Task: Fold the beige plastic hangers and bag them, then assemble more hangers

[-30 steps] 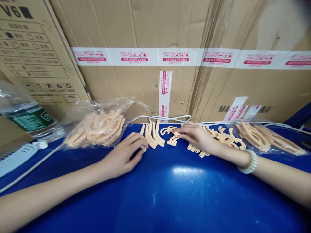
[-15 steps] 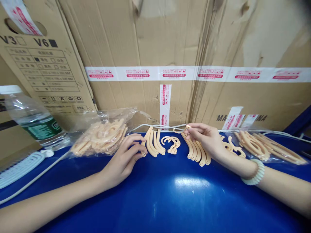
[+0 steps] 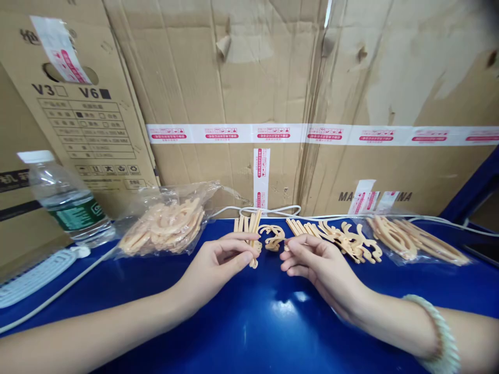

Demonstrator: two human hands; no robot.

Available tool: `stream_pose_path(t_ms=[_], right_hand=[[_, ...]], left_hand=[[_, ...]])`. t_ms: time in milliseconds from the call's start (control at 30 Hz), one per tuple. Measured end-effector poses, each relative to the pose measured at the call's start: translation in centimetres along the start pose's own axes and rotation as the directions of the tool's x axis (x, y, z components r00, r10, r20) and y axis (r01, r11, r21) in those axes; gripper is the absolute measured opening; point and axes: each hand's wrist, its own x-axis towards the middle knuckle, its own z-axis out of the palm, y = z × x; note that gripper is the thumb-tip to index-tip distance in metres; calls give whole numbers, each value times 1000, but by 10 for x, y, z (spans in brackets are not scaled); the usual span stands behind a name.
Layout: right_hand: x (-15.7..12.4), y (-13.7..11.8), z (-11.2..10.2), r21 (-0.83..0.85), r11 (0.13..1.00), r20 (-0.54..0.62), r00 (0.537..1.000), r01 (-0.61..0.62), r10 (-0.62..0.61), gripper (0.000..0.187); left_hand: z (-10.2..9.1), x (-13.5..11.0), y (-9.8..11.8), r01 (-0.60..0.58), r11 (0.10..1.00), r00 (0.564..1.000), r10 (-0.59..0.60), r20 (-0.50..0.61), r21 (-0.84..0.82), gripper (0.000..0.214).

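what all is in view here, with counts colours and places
table: one, blue, underneath
cardboard boxes: at least two, brown, behind
printed tape: several strips, white-red, on boxes
bottle: one, clear with green label, left
brush: one, pale blue, left edge
plastic bags: two, clear, left and right
bagged pieces: many, beige, inside both
loose pieces: many, beige, between the bags
cable: count unclear, white, mostly along back
dark object: one, black, right edge
wristband: one, pale green, right wrist
left hand: one, left of centre, pinching beige strip
right hand: one, right of centre, pinching small beige piece
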Motion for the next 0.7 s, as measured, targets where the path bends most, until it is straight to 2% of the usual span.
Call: stream_pose_path(t_ms=[100,167,300,367,467,600,700], right_hand=[[-1,9,3,1,1000,-8,1000,-3,3,35],[-1,13,5,17,1000,18,1000,2,-3,35],[0,16,7,57,998,99,995,-6,0,40],[1,16,7,69,997,118,993,-21,13,42],[5,16,4,56,996,157,986,-71,61,40],[11,14,-2,19,990,225,966,-137,129,24],[14,11,-5,23,982,258,951,-185,173,23]], left_hand=[[11,1,-10,-35,999,993,33,-110,-11,10],[16,0,-18,-16,996,990,4,-138,-91,10],[22,-1,-23,32,938,989,-79,-123,-345,39],[23,-1,-22,15,923,988,-73,-138,-385,45],[22,-2,-21,38,943,986,-88,-139,-332,48],[22,-4,-21,43,987,994,-59,-97,-158,14],[21,-5,-21,-17,996,995,8,-104,-89,7]])
